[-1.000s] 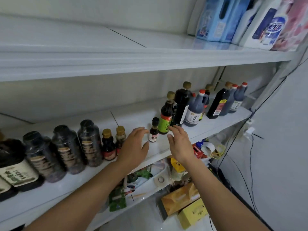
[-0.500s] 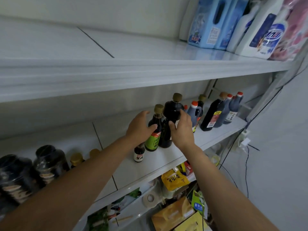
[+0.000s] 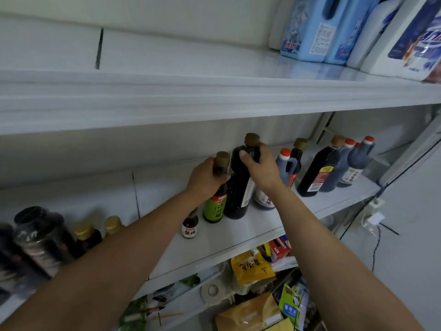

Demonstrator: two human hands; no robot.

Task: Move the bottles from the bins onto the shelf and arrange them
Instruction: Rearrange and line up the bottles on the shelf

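Both hands have closed onto bottles.
On the shelf (image 3: 250,229), left hand (image 3: 206,179) grips green-label bottle (image 3: 214,209) at its neck; right hand (image 3: 261,169) grips tall dark bottle (image 3: 239,189).

Two hands (image 3: 206,179) (image 3: 261,172), two blue jugs (image 3: 307,27) (image 3: 343,37), two gold-capped bottles (image 3: 84,232) (image 3: 113,223) and one green-labelled bottle (image 3: 214,207).

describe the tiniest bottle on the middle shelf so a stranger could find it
On the middle shelf, find the green-label bottle that the left hand grips. Just left of it stands the small bottle. It is by far the shortest there, dark with a white label.
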